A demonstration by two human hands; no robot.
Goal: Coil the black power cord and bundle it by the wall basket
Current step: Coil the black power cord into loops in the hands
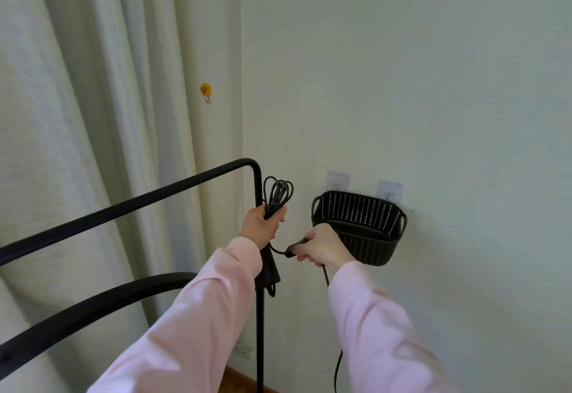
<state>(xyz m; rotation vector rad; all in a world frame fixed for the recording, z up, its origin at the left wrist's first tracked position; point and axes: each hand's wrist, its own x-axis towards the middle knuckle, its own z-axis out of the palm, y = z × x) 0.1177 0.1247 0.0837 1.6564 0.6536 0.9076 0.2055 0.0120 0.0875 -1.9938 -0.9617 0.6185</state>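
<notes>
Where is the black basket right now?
In the head view the black wall basket hangs on the wall, right of centre, on two clear adhesive hooks, just beyond the right hand and right of the coiled black power cord.

Soft, even light, faint shadow beside the wall basket (371, 250), motion-blurred right sleeve (380, 315), wide-angle edge bending.

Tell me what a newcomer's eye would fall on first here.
Mid-frame, the left hand grips the coiled black power cord beside a black rack, while the right hand holds its uncoiled part. Right of them a dark basket hangs on the wall; up left sits a yellow smiley hook.
</notes>
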